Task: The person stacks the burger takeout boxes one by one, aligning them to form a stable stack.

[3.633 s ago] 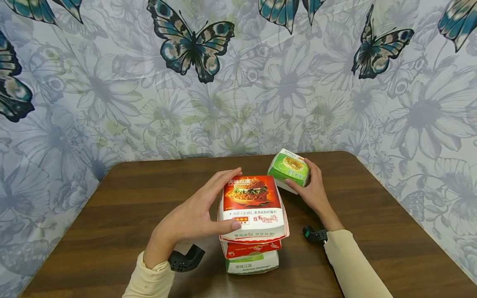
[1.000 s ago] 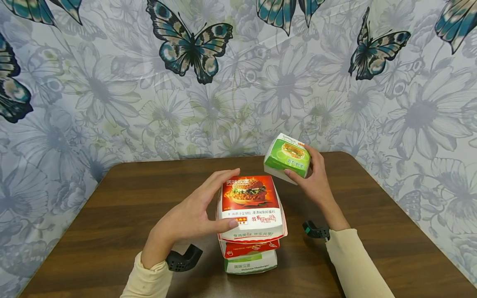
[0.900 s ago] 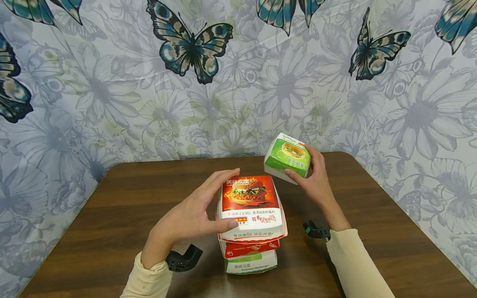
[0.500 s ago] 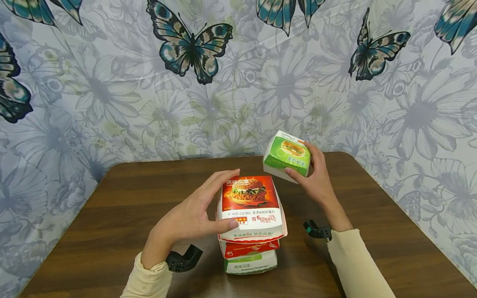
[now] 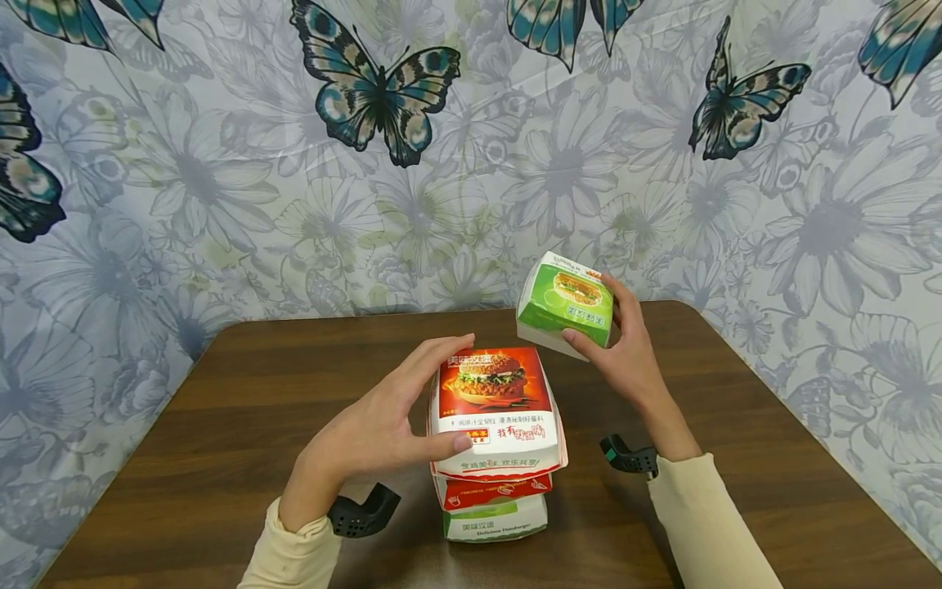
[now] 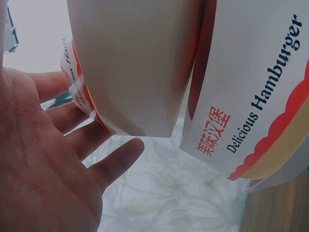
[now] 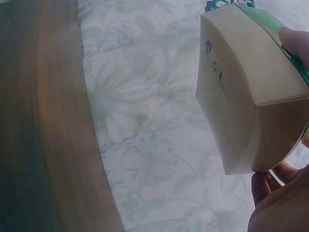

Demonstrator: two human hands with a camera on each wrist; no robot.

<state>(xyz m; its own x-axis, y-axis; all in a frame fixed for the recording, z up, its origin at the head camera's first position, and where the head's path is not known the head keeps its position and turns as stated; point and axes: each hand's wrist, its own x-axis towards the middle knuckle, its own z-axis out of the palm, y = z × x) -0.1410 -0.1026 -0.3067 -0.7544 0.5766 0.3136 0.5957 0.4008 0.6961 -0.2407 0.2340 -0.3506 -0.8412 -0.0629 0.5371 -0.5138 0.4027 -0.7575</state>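
In the head view, my left hand grips the red-and-white hamburger box on top of a stack. Its thumb lies on the box's near left part, and its fingers reach round the far left side. In the left wrist view, the fingers touch that box's edge. Beneath sit a red-fronted box and, lowest, a white-and-green hamburger box. My right hand holds a smaller green hamburger box, tilted, in the air behind and right of the stack. Its plain white underside shows in the right wrist view.
The stack stands on a brown wooden table. Behind the table's far edge hangs a floral cloth with butterflies. Black wrist bands sit on both wrists.
The green box in my right hand has risen from close behind the stack, drifting slightly left and tilting more. My left hand and the stack have stayed in place.
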